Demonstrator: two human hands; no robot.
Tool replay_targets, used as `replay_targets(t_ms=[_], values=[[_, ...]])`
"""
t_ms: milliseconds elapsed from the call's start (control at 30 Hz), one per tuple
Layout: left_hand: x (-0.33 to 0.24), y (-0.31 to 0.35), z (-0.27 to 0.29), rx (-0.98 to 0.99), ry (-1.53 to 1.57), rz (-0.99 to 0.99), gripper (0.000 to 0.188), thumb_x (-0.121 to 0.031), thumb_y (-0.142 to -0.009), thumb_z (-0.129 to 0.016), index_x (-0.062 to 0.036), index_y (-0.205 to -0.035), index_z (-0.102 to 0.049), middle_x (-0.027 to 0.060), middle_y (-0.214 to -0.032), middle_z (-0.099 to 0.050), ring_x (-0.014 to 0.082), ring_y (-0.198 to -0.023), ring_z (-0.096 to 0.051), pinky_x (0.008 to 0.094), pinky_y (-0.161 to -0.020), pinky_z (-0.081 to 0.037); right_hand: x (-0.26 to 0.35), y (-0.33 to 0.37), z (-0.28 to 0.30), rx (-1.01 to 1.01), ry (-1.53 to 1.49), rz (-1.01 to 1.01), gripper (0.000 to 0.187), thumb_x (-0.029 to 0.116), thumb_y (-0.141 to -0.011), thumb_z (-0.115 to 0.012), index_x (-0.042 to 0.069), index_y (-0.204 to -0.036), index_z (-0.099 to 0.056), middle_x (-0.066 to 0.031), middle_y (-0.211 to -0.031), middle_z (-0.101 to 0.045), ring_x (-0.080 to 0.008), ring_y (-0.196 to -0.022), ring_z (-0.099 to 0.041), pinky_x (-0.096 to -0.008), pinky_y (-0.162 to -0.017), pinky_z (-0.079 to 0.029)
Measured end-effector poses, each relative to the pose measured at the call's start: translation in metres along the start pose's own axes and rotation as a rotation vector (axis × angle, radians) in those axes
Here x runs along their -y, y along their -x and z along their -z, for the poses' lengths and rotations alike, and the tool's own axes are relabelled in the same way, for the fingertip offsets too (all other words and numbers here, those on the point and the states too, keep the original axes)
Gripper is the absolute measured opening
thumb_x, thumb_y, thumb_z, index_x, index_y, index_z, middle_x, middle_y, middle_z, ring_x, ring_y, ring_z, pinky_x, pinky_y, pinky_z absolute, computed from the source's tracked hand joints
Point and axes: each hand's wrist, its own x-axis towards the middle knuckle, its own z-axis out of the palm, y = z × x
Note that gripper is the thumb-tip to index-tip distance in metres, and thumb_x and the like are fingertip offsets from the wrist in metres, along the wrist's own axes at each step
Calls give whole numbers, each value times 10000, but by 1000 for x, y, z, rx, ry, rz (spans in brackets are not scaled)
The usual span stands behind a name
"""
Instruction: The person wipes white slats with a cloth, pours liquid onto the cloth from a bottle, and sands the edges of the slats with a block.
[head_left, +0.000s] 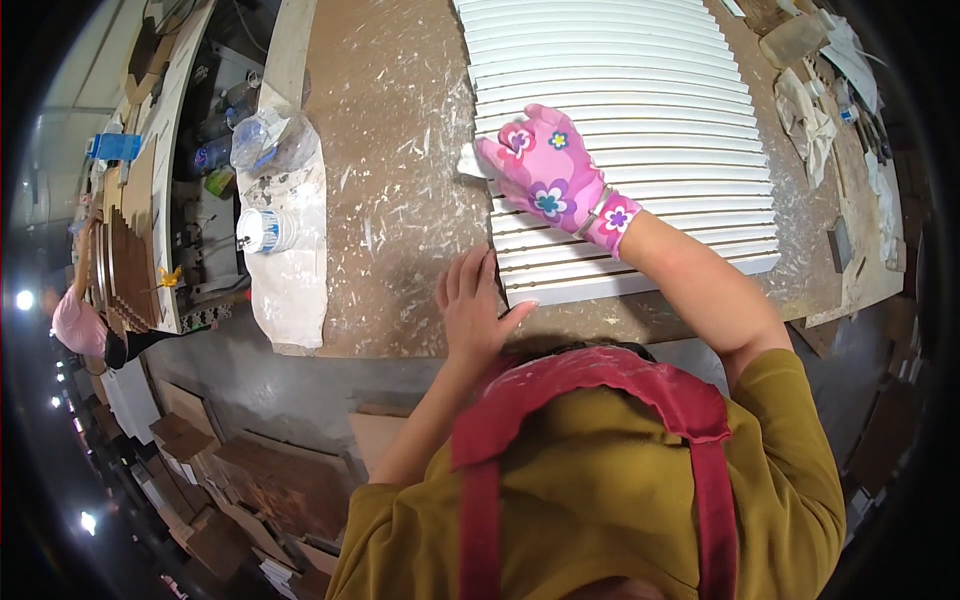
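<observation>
Slats, white, ribbed, laid side by side in one broad batch (660, 125) on the brown worktable (385, 150). Finish reads even from where I'm standing; dark gaps between neighbours, small notch-like marks along several of the nearer ones. Ends line up roughly on both sides, with a slight step on the left about partway up. Far end of the batch runs past the top of the view.

Hands are apart. Right hand (550, 175), in a pink flowered glove, is curled over a white wad (473, 162) at the batch's left edge (most of the wad is under the palm, so can't tell what it is). Left hand (474, 305) is bare, fingers extended and thumb out, at the near left corner, fingertips against the slat ends.

Edges: nearest slat sits just inside the table's front edge, narrow strip of tabletop between it and the red apron (590, 385). Widest room is left: scuffed, paint-flecked tabletop as far as a pale sheet (290, 305) carrying a white tub (262, 231) and a clear plastic bag (285, 145). Right side is tighter: thin strip, then a grey block (839, 244) and a crumpled whitish sheet (803, 120).
</observation>
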Motion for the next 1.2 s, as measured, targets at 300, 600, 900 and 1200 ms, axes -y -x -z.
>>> replay_targets(t_ms=[300, 600, 900, 1200], values=[[1, -1, -2, 75, -33, 24, 871, -473, -732, -732, 23, -1373, -412, 169, -1419, -406, 386, -1329, -326, 535, -1091, -209, 12, -1, -7, 122, -85, -145, 301, 248, -796, -603, 111, -1063, -577, -71, -813, -614, -245, -798, -608, -441, -899, -427], [-8, -5, -3, 1, -22, -72, 811, -233, -608, -824, 27, -1282, -457, 192, -1351, -455, 406, -1234, -409, 507, -1037, -283, -190, 240, 111, 73, 276, -1024, 199, 280, -903, -548, 103, -923, -634, -98, -784, -651, -248, -672, -635, -360, -575, -523], [2, -4, 22, 82, 108, 13, 806, -246, -712, -746, 19, -1383, -387, 233, -1378, -431, 420, -1260, -399, 477, -1065, -283, -163, 258, 103, -121, 309, -777, 452, 350, -863, -579, 56, -1205, -611, -171, -1116, -645, -320, -1036, -606, -426, -921, -457], [99, -198, 36, -340, -77, -49, 492, -208, -927, -541, 6, -1355, -429, 241, -1351, -469, 390, -1261, -428, 453, -1071, -317, -60, 34, 24, -125, -85, -319, 301, 211, -867, -623, 26, -1104, -619, -119, -976, -663, -297, -873, -635, -391, -870, -509]])
